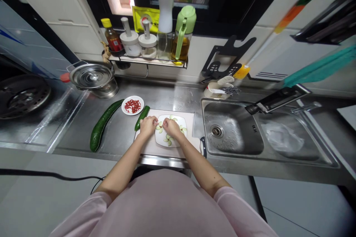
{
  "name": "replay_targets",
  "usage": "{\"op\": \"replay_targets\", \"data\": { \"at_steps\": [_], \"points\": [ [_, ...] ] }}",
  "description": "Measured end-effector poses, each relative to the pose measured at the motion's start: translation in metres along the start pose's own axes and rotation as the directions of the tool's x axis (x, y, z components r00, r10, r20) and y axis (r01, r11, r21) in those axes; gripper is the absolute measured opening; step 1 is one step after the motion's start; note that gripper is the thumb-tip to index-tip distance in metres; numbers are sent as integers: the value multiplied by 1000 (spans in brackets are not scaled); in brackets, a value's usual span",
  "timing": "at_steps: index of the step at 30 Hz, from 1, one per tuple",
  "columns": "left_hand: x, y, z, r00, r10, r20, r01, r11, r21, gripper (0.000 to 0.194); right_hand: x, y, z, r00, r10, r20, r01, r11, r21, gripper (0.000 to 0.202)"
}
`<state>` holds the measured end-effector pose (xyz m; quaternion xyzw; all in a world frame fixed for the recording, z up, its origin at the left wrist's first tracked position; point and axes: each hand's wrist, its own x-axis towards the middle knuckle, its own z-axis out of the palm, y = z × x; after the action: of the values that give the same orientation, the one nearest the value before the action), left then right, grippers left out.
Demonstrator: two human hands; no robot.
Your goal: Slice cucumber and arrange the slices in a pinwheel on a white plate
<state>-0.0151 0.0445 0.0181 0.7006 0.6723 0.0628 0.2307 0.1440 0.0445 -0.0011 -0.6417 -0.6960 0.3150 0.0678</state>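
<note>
A white squarish plate (pixel 178 144) lies on a pale cutting board (pixel 190 120). Thin pale-green cucumber slices (pixel 168 140) are fanned out in several small flower-like groups on it. Over the plate's left edge, my left hand (pixel 148 126) has its fingers pinched together. My right hand (pixel 171 127) is pinched too, just above the slices at the plate's upper left. Whatever either pinch holds is too small or hidden to make out. A cut piece of cucumber (pixel 142 117) rests beside my left hand, at the board's left edge. Behind it stands a small white dish of chopped red bits (pixel 132 106).
A long whole cucumber (pixel 102 126) lies to the left, near a lidded steel pot (pixel 96 79). At the board's right end is a dark riveted knife handle (pixel 203 147), close to the sink (pixel 233 129). A rack (pixel 150 61) of condiment bottles hangs behind.
</note>
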Motion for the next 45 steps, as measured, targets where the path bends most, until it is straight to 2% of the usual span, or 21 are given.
{"op": "replay_targets", "data": {
  "at_steps": [13,27,38,45],
  "points": [
    [-1,6,7,999,30,41,-32,999,35,16,0,-1,6,1000,-21,1,21,999,-45,7],
    [0,1,5,1000,-9,1,9,1000,-23,15,0,-3,4,1000,-25,2,25,999,-24,9],
    [-1,-9,13,987,-120,-108,89,961,-261,16,1,-5,7,1000,-15,11,16,1000,-27,9],
    [-4,-18,23,947,-206,-244,69,878,-474,17,-1,-7,1,999,-27,-24,28,999,26,8]
  ]
}}
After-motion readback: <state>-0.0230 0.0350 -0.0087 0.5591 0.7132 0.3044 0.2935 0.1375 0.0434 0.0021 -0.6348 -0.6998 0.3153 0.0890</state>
